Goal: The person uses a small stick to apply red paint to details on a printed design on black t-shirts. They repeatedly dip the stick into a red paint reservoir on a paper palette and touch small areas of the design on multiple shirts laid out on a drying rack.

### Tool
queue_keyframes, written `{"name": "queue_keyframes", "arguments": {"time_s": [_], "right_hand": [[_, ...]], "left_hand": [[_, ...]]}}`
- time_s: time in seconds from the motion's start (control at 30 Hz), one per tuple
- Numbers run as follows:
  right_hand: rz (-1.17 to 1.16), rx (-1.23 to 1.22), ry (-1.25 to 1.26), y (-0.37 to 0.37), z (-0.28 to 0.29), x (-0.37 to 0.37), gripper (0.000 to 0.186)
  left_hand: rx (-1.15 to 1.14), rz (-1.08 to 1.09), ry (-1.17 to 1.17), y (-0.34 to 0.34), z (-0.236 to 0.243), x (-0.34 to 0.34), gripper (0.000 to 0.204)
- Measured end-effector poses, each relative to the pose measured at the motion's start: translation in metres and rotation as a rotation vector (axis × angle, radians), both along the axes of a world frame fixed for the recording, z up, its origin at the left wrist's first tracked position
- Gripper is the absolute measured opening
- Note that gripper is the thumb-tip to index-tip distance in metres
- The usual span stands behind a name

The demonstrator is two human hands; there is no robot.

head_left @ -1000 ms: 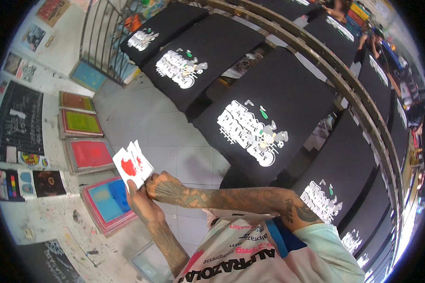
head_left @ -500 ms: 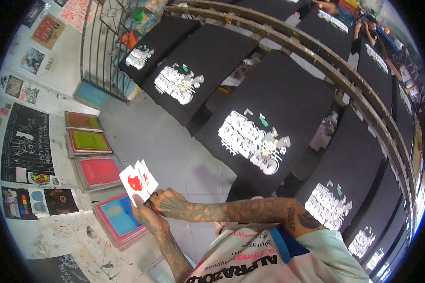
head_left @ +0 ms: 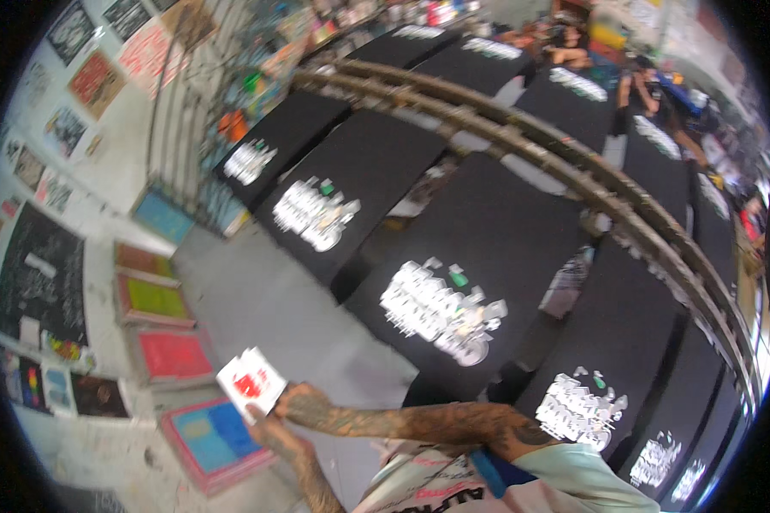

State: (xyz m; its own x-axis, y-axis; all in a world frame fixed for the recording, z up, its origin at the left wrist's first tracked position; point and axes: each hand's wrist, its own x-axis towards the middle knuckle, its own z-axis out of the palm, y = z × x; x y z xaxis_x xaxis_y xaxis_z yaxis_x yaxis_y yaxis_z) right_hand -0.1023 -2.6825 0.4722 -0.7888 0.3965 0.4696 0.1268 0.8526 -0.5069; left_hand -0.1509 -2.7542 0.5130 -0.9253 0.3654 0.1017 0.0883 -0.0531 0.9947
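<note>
A white card or folded paper [head_left: 263, 369] with a red patch on it is held up at the lower left of the head view. My left hand [head_left: 269, 429] grips its lower edge from below. Close beside, my right hand [head_left: 302, 400] is closed at the card's right corner. Its fingertips are partly hidden and blurred. Beyond my hands lies a framed printing screen [head_left: 205, 436] with blue mesh and a pink-red frame, leaning by the wall. The card overlaps part of the grey floor [head_left: 257, 282].
To my right, black shirts [head_left: 505, 214] with white prints lie on boards in a long row. A curved-looking rail [head_left: 488, 128] runs behind them. More framed screens [head_left: 175, 355] lean along the left wall. People [head_left: 642, 90] are at the far right.
The view has tilted, so shirts and screens sit lower in it. The white pieces, earlier fanned apart, now look like one flatter sheet. Both hands stay at it.
</note>
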Motion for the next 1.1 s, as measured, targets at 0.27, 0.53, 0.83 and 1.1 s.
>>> {"name": "queue_keyframes", "arguments": {"time_s": [0.27,0.53,0.83,1.1], "right_hand": [[-0.13,0.064,0.118,-0.018,0.015,0.009,0.014],[-0.041,-0.046,-0.108,-0.01,0.032,0.014,0.014],[-0.052,0.038,0.053,-0.032,-0.014,-0.016,0.056],[-0.154,-0.07,0.095,-0.01,-0.028,0.003,0.025]], "left_hand": [[0.073,0.039,-0.214,0.008,0.017,-0.002,0.056],[-0.266,-0.018,0.075,-0.022,-0.048,-0.046,0.051],[-0.355,0.124,0.119,-0.06,-0.062,-0.074,0.049],[0.035,0.084,-0.266,-0.041,-0.063,-0.098,0.049]]}}
